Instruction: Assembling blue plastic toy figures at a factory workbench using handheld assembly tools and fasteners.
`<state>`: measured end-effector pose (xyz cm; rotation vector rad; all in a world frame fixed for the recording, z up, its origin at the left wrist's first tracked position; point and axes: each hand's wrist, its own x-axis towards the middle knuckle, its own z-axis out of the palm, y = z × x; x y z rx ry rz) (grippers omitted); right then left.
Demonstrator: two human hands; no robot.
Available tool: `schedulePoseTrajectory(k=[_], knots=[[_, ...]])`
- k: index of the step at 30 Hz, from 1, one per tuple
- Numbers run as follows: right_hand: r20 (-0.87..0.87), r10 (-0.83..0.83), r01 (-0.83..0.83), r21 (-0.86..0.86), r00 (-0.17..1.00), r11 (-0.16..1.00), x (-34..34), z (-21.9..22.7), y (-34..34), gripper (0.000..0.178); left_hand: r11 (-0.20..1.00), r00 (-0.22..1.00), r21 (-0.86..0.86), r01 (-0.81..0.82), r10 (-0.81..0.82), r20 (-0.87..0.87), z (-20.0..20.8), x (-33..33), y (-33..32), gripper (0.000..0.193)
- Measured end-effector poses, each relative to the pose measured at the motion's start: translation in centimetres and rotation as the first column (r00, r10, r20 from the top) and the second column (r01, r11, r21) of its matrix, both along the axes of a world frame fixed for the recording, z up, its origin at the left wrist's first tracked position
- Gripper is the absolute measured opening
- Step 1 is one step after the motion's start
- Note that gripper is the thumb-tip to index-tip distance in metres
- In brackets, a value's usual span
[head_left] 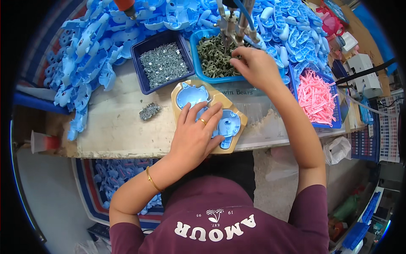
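Observation:
My left hand [193, 129] lies spread over a tan holding block [238, 138], its fingers resting across light-blue plastic shell halves [229, 123] set in the block's hollows. A ring and a bracelet show on that hand and wrist. My right hand [256, 67] reaches over a bright-blue tray [230, 79] of small dark olive-green plastic parts [211, 57]. Its fingers are curled in, with thumb and forefinger close together at the tray's right side; whatever they pinch is too small to make out. Just beside those fingertips hangs a metal tool head [231, 25].
Left of the tray stands a dark-blue bin [149, 87] of small screws. A small pile of screws [150, 111] lies on the table [114, 135]. Pink plastic parts [316, 97] fill a basket at right. Blue shells [91, 55] heap along the back; an orange-red driver [125, 6] hangs above.

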<state>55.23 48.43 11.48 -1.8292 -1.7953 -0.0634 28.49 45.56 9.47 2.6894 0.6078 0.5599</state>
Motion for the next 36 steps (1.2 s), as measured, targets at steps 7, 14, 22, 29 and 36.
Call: schedulePoseTrajectory(k=[7, 14, 22, 29, 36], knots=[[-0.209, -0.045, 0.043, -0.017, 0.977, 0.999, 1.6, -1.2, 1.1, 0.016, 1.0, 1.0, 0.001, 0.011, -0.011, -0.015, 0.0, -0.2, 0.3, 0.06], [0.163, 0.068, -0.077, 0.05, 0.984, 0.996, 2.0, -2.1, 0.6, 0.014, 0.999, 0.999, -0.01, 0.037, -0.037, -0.028, 0.4, 0.0, 0.5, 0.06], [-0.391, 0.013, -0.087, -0.172, 0.92, 0.981, 3.1, 1.5, 1.3, 0.015, 0.998, 0.998, -0.037, 0.057, -0.057, -0.022, 0.4, -0.3, 1.4, 0.053], [-0.611, 0.011, -0.144, -0.169, 0.791, 0.975, 4.4, 2.2, 0.6, 0.018, 0.993, 0.996, 0.07, 0.092, -0.093, 0.006, 1.0, 0.2, 2.3, 0.048], [-0.662, 0.241, -0.446, -0.158, 0.709, 0.881, -2.3, 3.7, -4.5, 0.016, 0.948, 0.934, -0.317, -0.022, 0.133, 0.331, 2.4, 2.3, 2.1, 0.042]])
